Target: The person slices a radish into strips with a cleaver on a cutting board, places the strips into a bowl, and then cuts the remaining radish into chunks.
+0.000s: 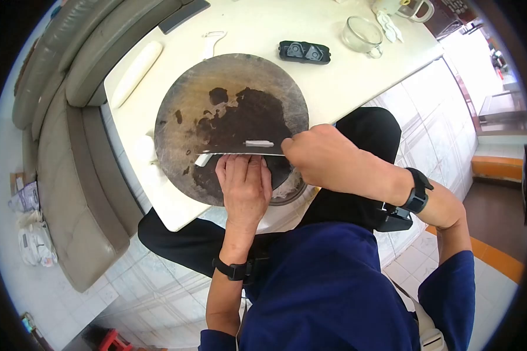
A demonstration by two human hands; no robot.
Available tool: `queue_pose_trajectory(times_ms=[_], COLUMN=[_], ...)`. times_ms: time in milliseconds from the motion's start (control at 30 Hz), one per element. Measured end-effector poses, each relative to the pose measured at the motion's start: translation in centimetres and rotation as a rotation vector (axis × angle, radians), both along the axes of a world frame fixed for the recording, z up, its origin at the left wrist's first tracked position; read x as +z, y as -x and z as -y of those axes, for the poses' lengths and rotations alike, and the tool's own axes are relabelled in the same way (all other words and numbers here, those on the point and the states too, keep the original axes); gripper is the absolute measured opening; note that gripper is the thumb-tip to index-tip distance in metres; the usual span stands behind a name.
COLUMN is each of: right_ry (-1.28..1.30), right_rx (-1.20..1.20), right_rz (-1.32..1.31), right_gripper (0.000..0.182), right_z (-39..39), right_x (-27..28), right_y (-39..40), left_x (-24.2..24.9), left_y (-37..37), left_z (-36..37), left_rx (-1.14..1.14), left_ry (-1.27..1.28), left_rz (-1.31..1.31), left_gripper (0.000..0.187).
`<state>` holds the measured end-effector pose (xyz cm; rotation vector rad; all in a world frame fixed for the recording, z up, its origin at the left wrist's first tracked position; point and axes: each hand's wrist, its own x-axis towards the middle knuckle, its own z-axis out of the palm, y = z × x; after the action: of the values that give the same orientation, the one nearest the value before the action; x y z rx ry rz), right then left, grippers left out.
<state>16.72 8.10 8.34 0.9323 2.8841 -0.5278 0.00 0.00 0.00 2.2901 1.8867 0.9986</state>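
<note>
A round wooden chopping board with a dark wet patch lies on the table. My right hand is closed round the handle end of a kitchen knife, whose blade shows almost edge-on across the board. Just below the blade, my left hand presses down with bent fingers close together. A white vegetable piece pokes out left of those fingertips; the rest is hidden by the hand and blade. On the far side of the blade lies a thin white slice.
The cream table also bears a long white vegetable, a white peeler, a black case and a glass cup. Pale rounded things sit by the board's left edge. A grey sofa stands at left.
</note>
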Motion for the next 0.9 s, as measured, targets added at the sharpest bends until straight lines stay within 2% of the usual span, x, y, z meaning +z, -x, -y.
queue_pose_trajectory(times_ms=[100, 167, 467, 700, 900], right_ry=[-0.043, -0.014, -0.010, 0.030, -0.014], right_rx=[-0.004, -0.093, -0.020, -0.103, -0.021], right_rz=[-0.143, -0.195, -0.136, -0.162, -0.174], right_gripper=[0.007, 0.006, 0.006, 0.006, 0.005], right_z=[-0.5, -0.8, -0.6, -0.3, -0.4], right_x=[-0.8, -1.1, -0.2, -0.7, 0.1], right_y=[1.2, 1.0, -0.2, 0.1, -1.2], left_x=[0.6, 0.5, 0.5, 0.5, 0.5], left_y=[1.2, 1.3, 0.9, 0.4, 0.1], left_z=[-0.6, -1.0, -0.7, -0.5, -0.4], left_rx=[0.007, -0.016, -0.016, 0.002, 0.002], left_ry=[-0.049, -0.097, -0.072, -0.082, -0.053], left_rz=[-0.049, -0.032, -0.021, -0.021, -0.012], left_gripper=[0.023, 0.022, 0.024, 0.024, 0.024])
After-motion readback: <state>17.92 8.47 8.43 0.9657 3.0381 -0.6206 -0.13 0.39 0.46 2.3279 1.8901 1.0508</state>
